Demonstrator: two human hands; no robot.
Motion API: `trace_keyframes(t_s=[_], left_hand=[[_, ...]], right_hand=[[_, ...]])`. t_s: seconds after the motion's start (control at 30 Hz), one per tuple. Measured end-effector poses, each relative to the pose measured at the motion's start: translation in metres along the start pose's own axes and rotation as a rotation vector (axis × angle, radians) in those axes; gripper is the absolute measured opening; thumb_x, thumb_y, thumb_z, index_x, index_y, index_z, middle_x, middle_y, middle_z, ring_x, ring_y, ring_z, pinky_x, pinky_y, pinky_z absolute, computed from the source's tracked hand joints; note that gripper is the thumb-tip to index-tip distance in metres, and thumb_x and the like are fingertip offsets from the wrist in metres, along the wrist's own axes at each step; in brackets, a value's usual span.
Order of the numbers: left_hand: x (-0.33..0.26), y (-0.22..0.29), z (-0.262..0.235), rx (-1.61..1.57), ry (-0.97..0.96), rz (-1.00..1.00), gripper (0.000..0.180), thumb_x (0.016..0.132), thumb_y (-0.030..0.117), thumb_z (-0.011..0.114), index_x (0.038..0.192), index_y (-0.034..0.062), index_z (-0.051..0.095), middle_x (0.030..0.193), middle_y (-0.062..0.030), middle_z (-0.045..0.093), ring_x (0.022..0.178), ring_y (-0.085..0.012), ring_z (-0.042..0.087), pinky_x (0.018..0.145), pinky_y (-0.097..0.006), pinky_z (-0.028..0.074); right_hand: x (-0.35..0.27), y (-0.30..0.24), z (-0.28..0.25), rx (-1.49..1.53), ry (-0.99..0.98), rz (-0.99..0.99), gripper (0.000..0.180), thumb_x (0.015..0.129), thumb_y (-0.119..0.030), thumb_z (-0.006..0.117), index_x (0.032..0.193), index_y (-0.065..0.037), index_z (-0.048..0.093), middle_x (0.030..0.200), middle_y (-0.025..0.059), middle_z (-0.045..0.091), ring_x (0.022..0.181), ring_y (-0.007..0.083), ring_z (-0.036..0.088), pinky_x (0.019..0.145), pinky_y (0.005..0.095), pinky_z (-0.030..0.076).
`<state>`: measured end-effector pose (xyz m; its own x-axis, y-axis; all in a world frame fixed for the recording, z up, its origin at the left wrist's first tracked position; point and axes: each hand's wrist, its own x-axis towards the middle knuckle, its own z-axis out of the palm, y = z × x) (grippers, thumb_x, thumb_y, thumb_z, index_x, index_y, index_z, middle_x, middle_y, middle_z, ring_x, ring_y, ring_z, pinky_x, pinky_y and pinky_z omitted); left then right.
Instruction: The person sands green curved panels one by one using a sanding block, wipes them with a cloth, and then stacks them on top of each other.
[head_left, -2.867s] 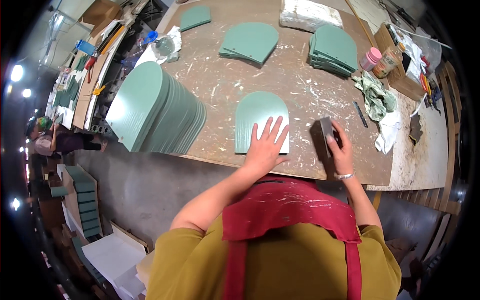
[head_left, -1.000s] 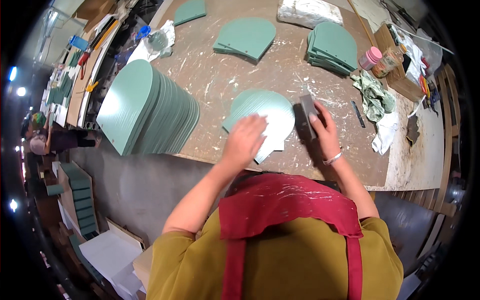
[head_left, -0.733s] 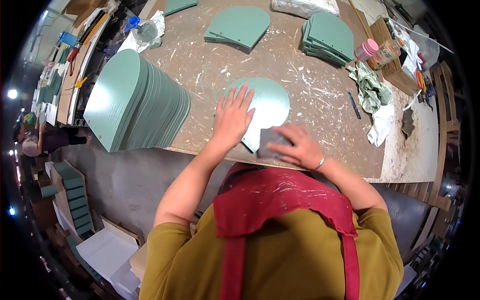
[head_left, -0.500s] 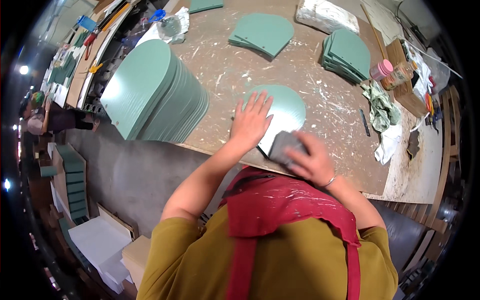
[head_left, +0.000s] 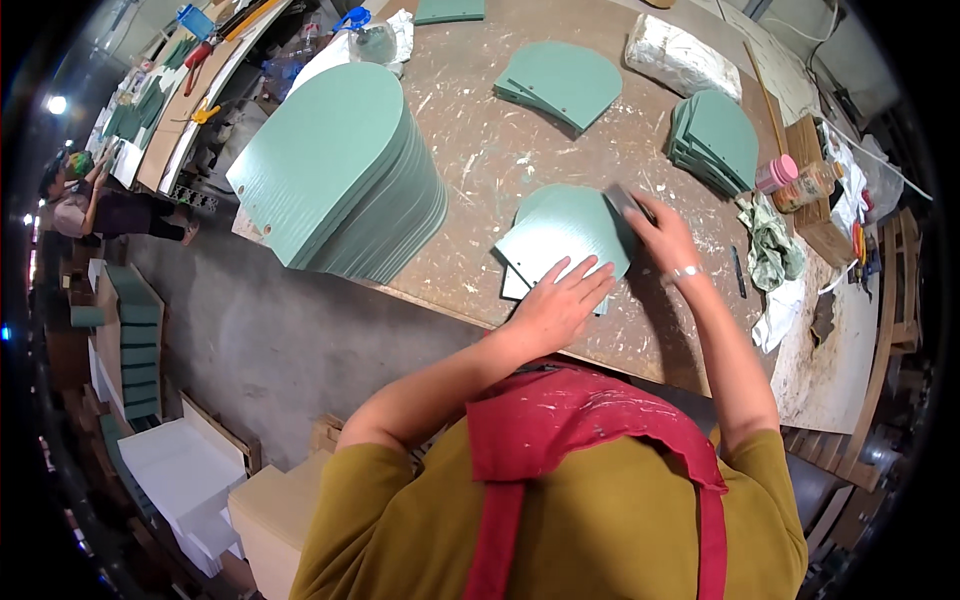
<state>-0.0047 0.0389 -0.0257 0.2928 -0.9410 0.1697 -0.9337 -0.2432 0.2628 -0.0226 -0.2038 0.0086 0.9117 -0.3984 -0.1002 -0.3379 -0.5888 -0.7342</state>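
Note:
My left hand (head_left: 563, 306) lies flat with its fingers stretched over the near edge of a green, round-ended panel (head_left: 563, 240). This panel rests askew on at least one similar panel, whose corners stick out below it. In my right hand (head_left: 664, 240) is a grey sanding block (head_left: 622, 202), held tilted at the panel's far right curved edge. A tall stack of the same green panels (head_left: 320, 160) stands to the left at the table's near edge. Smaller stacks lie farther off, one green pile (head_left: 570, 80) at the back and another fanned pile (head_left: 718, 135) at the right.
The brown worktable (head_left: 470, 130) is paint-scuffed. A white wrapped bundle (head_left: 682, 58) lies at the back. To the right are a pink-lidded jar (head_left: 776, 174), a bottle (head_left: 805, 188), a crumpled green cloth (head_left: 772, 240) and a dark thin tool (head_left: 739, 272). Another person (head_left: 100, 205) stands far left.
The top panel has been turned and now sits askew. My right hand moved the sanding block from the near edge to the far right edge; my left hand shifted nearer. The view shifted slightly.

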Motion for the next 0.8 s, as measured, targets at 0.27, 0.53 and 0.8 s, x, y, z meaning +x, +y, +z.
trace_keyframes(t_s=[0.27,0.53,0.8], left_hand=[[-0.002,-0.004,0.073,-0.389,0.083,-0.120,0.057,0.106,0.038,0.030,0.157,0.0128,0.026,0.162,-0.0090,0.028,0.149,-0.0261,0.024,0.123,-0.043,0.015],[0.003,0.004,0.002,-0.065,0.115,-0.082,0.055,0.093,0.031,0.059,0.143,0.0092,0.049,0.155,-0.0068,0.040,0.143,-0.0278,0.036,0.115,-0.050,0.026],[-0.029,-0.078,-0.047,-0.174,0.346,-0.587,0.059,0.087,0.029,0.075,0.131,-0.0037,0.053,0.121,-0.0246,0.062,0.110,-0.0383,0.059,0.097,-0.048,0.047]], right_hand=[[-0.030,-0.131,0.088,-0.422,-0.333,-0.959,0.044,0.080,-0.026,0.071,0.123,-0.015,0.066,0.127,0.0195,0.059,0.104,0.0374,0.061,0.089,0.0452,0.050],[0.067,-0.037,0.007,-0.499,0.023,-0.322,0.043,0.087,-0.031,0.065,0.127,-0.012,0.064,0.134,0.0178,0.057,0.120,0.0409,0.055,0.102,0.0436,0.046],[-0.002,0.082,-0.024,0.334,0.171,0.037,0.045,0.096,-0.027,0.065,0.131,-0.001,0.061,0.127,0.0136,0.065,0.116,0.0206,0.059,0.101,0.0319,0.044]])
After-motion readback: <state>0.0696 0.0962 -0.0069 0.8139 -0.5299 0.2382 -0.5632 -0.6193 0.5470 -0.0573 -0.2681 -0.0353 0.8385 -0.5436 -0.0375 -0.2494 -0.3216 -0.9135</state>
